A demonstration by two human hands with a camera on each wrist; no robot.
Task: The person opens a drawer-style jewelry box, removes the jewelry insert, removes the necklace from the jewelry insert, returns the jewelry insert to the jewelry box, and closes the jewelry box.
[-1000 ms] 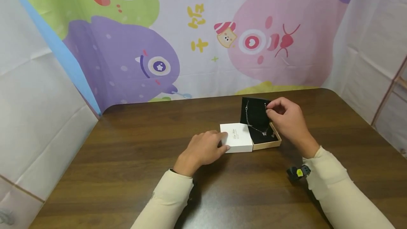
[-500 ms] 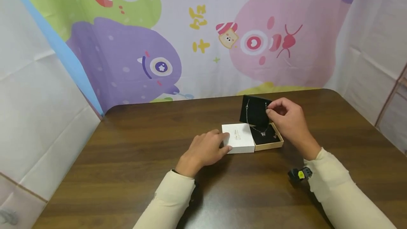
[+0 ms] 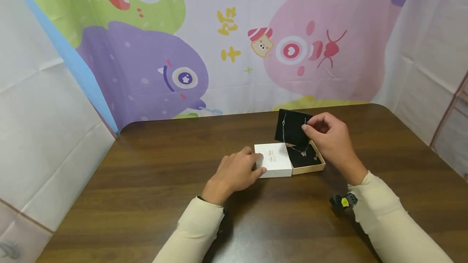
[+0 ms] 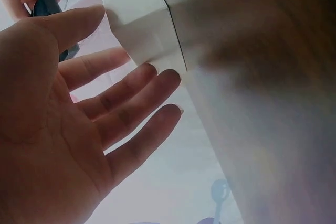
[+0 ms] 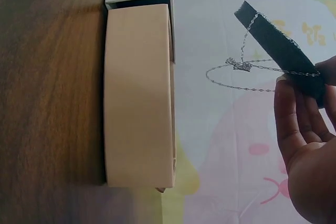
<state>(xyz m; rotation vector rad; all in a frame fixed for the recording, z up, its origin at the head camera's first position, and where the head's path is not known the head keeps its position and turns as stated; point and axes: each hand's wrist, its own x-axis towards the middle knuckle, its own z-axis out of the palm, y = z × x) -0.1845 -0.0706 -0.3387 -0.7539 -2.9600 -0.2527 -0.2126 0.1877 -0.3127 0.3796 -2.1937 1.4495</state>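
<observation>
a black padded jewellery card [image 3: 292, 127] is pinched by its right edge between the thumb and fingers of the right hand [image 3: 330, 139]. the card is held tilted up above the tan drawer tray [image 3: 308, 169], apart from it. a silver chain necklace [image 3: 283, 131] is looped over the card, and its butterfly pendant [image 3: 303, 154] is left hanging below the card's lower edge, over the tray's black interior. something small and pinkish is seen at the right of that interior, too small to be identified.

the tray is drawn partly out of the right side of a white box sleeve [image 3: 273, 160], on which gold lettering is printed, too small to be read. the sleeve is touched at its left end by the left hand [image 3: 234, 169], whose fingers are extended and loosely spread, with the thumb at the front corner; nothing is gripped by it.

the box is set towards the far side of a dark wood-grain table [image 3: 164, 165]. both forearms are covered by cream sleeves [image 3: 197, 222], and a small black device [image 3: 343, 201] with a yellow mark is worn at the right wrist. behind the table a cloth backdrop [image 3: 237, 84] is hung, printed with purple, green and pink cartoon creatures.
</observation>
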